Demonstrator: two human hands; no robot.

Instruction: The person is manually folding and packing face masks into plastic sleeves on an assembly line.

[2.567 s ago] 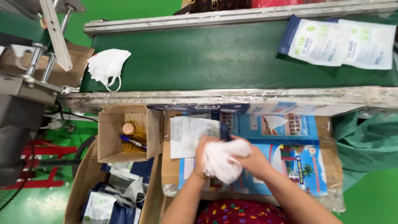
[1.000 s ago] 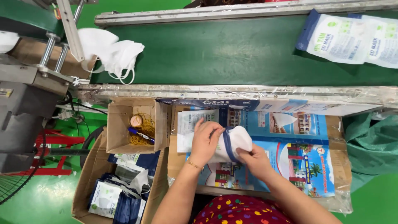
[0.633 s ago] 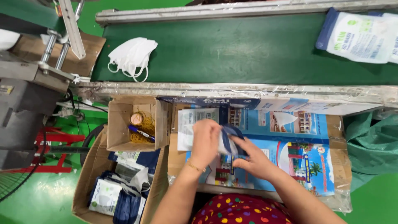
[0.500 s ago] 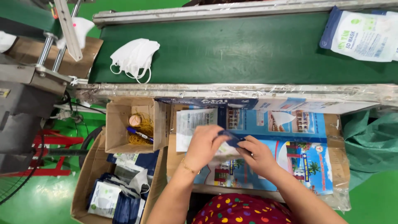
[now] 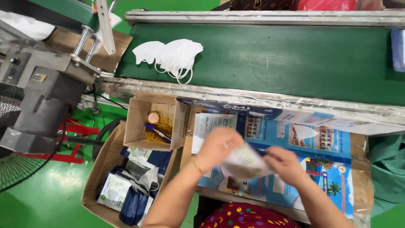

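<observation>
Both my hands hold a flat clear-and-blue packet [image 5: 244, 162] with a white mask inside, blurred by motion, just above the printed blue work surface [image 5: 325, 143]. My left hand [image 5: 217, 147] grips its left edge and my right hand [image 5: 284, 162] its right edge. A stack of white face masks [image 5: 171, 55] with ear loops lies on the green conveyor belt [image 5: 274, 55], far left of my hands.
A small cardboard box [image 5: 139, 126] with rubber bands and a blue pen sits left of the work surface. Below it a larger carton [image 5: 101, 169] holds several packed mask bags. A grey machine [image 5: 42, 88] stands at left. Another packet [image 5: 398, 48] lies on the belt's right edge.
The loose white mask has gone into the packet between my hands. The masks on the belt have travelled right, and the packets at the right have slid almost out of view.
</observation>
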